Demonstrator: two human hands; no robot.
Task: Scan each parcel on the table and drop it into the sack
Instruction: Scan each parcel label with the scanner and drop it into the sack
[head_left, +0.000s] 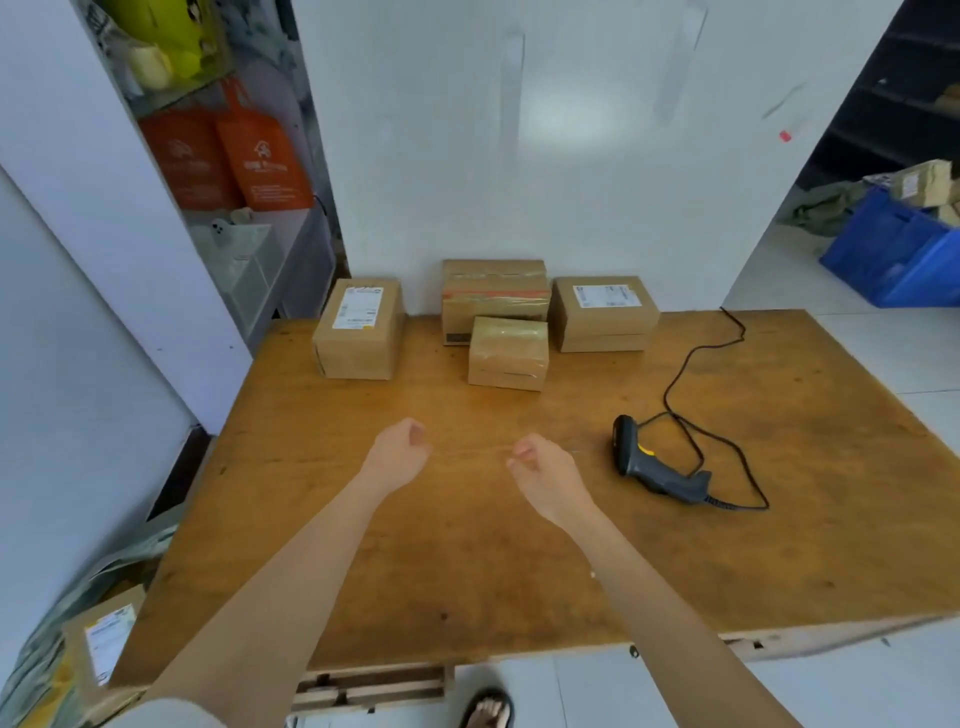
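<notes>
Both grips are seen over the desk (519, 561), near its middle; contact with the wood can't be told.
- left grip (400, 449): fingers loosely curled, nothing held.
- right grip (540, 467): likewise loosely curled, nothing pinched. The two are held apart, palms turned toward each other.

Four parcels are lined up along the desk's 12 o'clock edge, by the white wall:
- left labelled parcel (358, 338) at 11 o'clock, label up, set apart from the others.
- tall taped parcel (496, 291) at 12 o'clock, an orange-red strip across it.
- small taped parcel (508, 353) placed right in front of the tall one; touching or just beside, can't be told.
- right labelled parcel (602, 317) at 1 o'clock, label up, just beside the tall one.

The scanner (654, 462) is laid on its side at 3 o'clock from the right grip, near it but not touched. It is dark with a yellow mark. Its cable (691, 364) is looped on the desk and run off toward the 1 o'clock edge.

The sack (31, 670) is seen on the floor off the desk's 7 o'clock corner. A bagged parcel (104, 644) with a label is lodged in it, partly hidden by the desk edge.

Also in view: orange bags (234, 161) on a shelf at 10 o'clock, a blue crate (893, 254) with parcels at 2 o'clock, and a sandalled foot (488, 709) at 6 o'clock.
</notes>
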